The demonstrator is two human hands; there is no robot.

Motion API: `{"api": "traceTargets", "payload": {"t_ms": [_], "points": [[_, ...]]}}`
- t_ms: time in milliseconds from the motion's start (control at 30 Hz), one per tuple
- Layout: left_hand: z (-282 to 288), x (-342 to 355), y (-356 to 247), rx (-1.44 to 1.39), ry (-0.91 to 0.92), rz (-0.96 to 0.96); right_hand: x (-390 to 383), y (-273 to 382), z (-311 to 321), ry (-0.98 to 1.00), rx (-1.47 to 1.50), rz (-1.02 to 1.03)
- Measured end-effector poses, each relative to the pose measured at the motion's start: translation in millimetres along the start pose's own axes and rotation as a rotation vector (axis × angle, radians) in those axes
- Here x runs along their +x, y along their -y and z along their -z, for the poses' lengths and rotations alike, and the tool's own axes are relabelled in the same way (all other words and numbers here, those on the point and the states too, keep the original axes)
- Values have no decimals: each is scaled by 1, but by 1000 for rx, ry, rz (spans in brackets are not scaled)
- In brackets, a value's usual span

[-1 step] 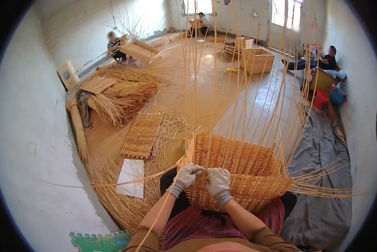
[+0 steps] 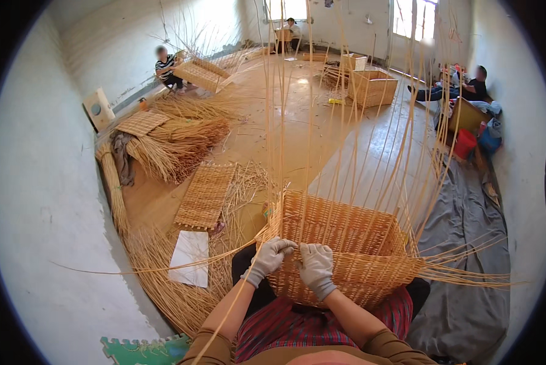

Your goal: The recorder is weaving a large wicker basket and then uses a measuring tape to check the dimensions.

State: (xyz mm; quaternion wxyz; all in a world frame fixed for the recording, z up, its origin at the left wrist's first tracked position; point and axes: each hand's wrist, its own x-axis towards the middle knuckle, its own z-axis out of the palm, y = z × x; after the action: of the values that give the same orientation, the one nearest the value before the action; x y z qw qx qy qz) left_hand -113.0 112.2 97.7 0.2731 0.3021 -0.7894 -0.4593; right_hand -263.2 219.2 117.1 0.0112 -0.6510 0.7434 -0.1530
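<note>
A rectangular wicker basket rests on my lap, tilted so its inside shows, with tall uprights rising from its walls. At the near left corner of its rim, my left hand, in a pale glove, pinches a thin wicker strand that trails down past my left forearm. Beside it my right hand, gloved too, is closed over the near rim with the thumb side toward the left hand. What lies under its fingers is partly hidden. Loose strand ends stick out from the basket's right side.
Left of me lie a woven panel, a white sheet and piled wicker rods. A grey cloth covers the floor at right, near a red bucket. Finished-looking baskets stand farther back. Several people sit along the walls.
</note>
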Motion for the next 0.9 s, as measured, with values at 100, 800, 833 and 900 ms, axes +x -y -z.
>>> {"api": "traceTargets", "payload": {"t_ms": [100, 800, 833, 900], "points": [[6, -2, 0, 21, 6, -4, 0, -3, -25, -263, -37, 122], [5, 4, 23, 83, -10, -61, 20, 13, 6, 39, -71, -54], [6, 6, 21, 82, -14, -64, 25, 12, 5, 39, -72, -69], [4, 5, 11, 19, 39, 87, 28, 11, -4, 15, -93, -88]]}}
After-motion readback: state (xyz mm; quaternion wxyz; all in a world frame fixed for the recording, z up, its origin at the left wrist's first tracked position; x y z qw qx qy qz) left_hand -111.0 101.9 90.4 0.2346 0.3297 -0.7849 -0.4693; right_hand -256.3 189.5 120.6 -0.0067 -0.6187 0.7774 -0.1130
